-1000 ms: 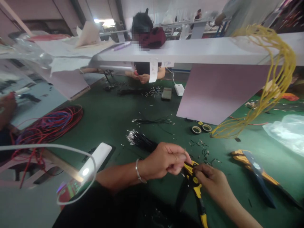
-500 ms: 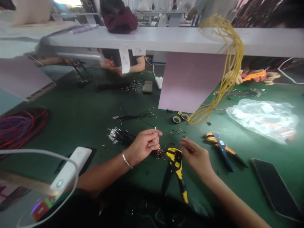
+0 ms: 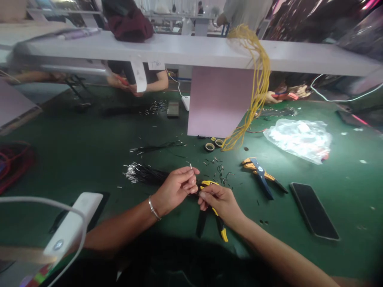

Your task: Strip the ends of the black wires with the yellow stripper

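My left hand [image 3: 178, 185] is closed in a pinch on a thin wire whose bright metal tip [image 3: 190, 166] sticks up above the fingers. Beside it, my right hand [image 3: 221, 202] has its fingertips pressed together; whatever is between them is hidden. Under my right hand lies a yellow-and-black wire stripper [image 3: 223, 231], its middle covered by the fingers. A bundle of black wires [image 3: 149, 173] with silvery ends runs from the left to behind my left hand. Small dark offcuts [image 3: 220, 169] are scattered just beyond my right hand.
An orange-and-blue wire stripper [image 3: 261, 175] and a phone [image 3: 314, 211] lie to the right, with a clear plastic bag [image 3: 299, 139] farther back. Yellow wires [image 3: 259, 87] hang from the shelf [image 3: 185, 54]. Tape rolls [image 3: 210, 147] sit below. Co-workers' hands [image 3: 269, 97] show opposite.
The view has turned right. My right hand has moved left, from beside the offcuts to over the yellow-and-black wire stripper, and its fingers have closed. My left hand keeps its pinch.
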The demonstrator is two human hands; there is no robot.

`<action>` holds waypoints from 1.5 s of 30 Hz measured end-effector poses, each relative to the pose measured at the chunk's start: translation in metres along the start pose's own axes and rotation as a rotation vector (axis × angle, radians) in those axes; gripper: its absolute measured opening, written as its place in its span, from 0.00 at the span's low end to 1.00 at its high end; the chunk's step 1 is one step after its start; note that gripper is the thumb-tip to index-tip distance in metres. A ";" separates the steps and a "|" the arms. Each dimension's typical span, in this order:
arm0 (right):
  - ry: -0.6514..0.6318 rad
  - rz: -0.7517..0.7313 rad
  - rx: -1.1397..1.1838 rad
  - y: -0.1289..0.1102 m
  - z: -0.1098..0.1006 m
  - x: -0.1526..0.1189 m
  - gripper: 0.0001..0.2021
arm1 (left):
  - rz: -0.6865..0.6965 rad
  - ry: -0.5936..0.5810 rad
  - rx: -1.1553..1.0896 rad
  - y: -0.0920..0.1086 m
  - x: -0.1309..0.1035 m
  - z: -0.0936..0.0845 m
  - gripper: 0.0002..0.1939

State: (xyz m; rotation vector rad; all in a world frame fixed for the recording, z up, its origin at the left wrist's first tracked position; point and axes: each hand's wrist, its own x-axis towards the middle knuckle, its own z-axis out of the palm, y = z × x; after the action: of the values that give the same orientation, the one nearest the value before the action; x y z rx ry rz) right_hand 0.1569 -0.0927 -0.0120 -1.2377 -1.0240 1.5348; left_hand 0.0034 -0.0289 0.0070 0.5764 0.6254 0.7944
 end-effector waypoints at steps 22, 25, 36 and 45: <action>0.165 0.022 0.155 0.000 -0.048 -0.009 0.17 | -0.131 -0.056 0.689 0.009 0.017 -0.019 0.07; 0.118 0.036 0.173 0.000 -0.047 -0.009 0.17 | -0.010 -0.002 0.852 0.017 0.020 -0.022 0.06; 0.030 0.029 0.178 -0.005 -0.034 -0.019 0.17 | -0.104 -0.235 0.783 -0.003 0.002 0.003 0.09; 0.203 0.014 -0.152 0.002 -0.050 -0.026 0.20 | -0.035 -0.105 0.998 0.001 0.004 -0.004 0.08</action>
State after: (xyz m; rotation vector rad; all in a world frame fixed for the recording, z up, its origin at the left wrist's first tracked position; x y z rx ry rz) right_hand 0.2082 -0.1145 -0.0158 -1.4762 -1.0142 1.3297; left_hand 0.0023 -0.0242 0.0033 1.4969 0.9207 0.3673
